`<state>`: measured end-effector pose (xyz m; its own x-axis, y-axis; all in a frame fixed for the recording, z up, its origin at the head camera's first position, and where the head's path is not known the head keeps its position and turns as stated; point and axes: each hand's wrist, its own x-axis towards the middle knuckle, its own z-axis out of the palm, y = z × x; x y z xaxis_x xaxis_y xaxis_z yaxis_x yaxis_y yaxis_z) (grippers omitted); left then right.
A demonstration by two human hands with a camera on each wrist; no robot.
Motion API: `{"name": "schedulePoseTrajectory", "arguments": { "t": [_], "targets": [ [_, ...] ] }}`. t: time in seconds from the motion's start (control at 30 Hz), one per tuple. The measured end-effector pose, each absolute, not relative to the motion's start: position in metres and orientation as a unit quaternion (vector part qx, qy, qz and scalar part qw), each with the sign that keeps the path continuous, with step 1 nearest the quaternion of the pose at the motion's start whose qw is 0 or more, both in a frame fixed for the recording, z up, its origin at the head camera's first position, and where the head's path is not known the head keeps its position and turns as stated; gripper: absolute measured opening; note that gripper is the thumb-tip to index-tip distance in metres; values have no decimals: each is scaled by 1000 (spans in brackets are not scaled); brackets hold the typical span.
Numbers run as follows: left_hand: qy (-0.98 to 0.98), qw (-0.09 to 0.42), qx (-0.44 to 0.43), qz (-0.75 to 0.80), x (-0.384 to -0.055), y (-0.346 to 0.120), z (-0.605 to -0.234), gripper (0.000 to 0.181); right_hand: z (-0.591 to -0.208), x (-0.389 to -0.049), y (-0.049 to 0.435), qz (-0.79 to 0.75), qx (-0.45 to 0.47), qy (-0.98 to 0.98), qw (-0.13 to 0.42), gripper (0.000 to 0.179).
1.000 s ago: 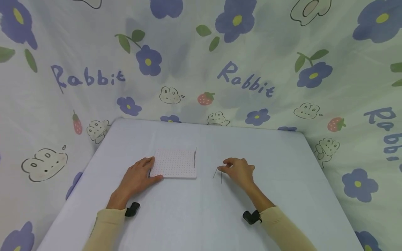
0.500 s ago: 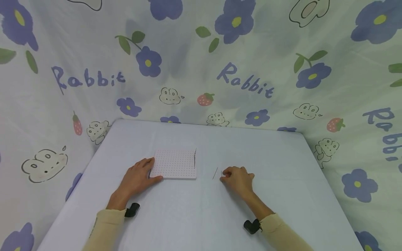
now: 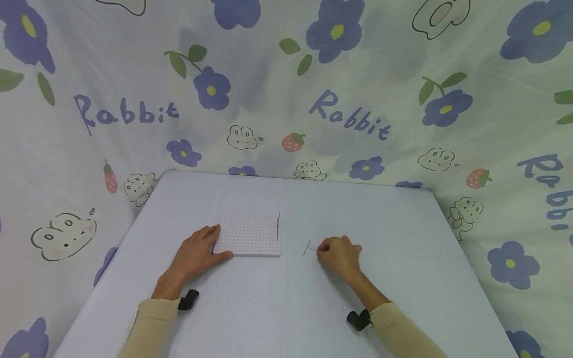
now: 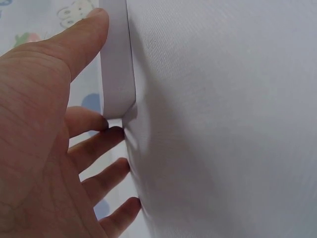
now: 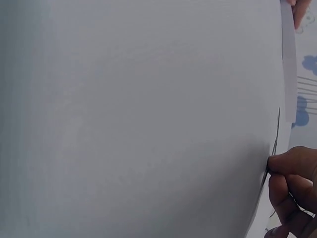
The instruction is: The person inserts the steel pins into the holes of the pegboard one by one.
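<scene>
A white board point(image 3: 248, 234) with a grid of small dots lies left of the table's middle. My left hand point(image 3: 197, 249) rests at its left side, fingers spread, with the thumb point(image 4: 91, 42) along the near edge. Farther right, close over the table, my right hand point(image 3: 341, 254) pinches a thin dark stick point(image 3: 314, 248) between thumb and forefinger. Most of that stick is hidden by the fingers. Just left of its tip, a second thin stick point(image 3: 306, 247) lies on the table.
Several thin sticks point(image 3: 278, 226) stand in a row along the board's right edge; the right wrist view shows them as parallel lines point(image 5: 307, 89). A white cloth covers the table point(image 3: 286, 308). A printed curtain point(image 3: 268, 89) hangs behind and beside it.
My right hand has come down to the table and now pinches one of the two loose sticks, which has turned from pointing toward me to pointing left. My left hand and the board stay put.
</scene>
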<state>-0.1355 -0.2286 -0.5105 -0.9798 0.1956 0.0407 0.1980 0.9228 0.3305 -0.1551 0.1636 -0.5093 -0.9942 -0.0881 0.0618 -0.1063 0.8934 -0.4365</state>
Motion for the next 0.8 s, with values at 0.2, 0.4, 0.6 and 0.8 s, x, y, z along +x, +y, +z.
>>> {"name": "schedulePoseTrajectory", "arguments": {
  "t": [0.2,0.4,0.6,0.8],
  "targets": [
    [-980,4,-100,-169,-135,-228,-511,92,-511,-156,163,212,62,-975,26,5],
    [-980,5,-101,-170,-135,-228,-512,92,-507,-158,160,225,69,-971,31,7],
    [-980,5,-101,-172,-135,-228,-511,93,-490,-165,148,281,109,-953,35,5],
    [-980,1,-99,-173,-134,-227,-509,93,-471,-172,126,332,159,-929,14,5]
  ]
}}
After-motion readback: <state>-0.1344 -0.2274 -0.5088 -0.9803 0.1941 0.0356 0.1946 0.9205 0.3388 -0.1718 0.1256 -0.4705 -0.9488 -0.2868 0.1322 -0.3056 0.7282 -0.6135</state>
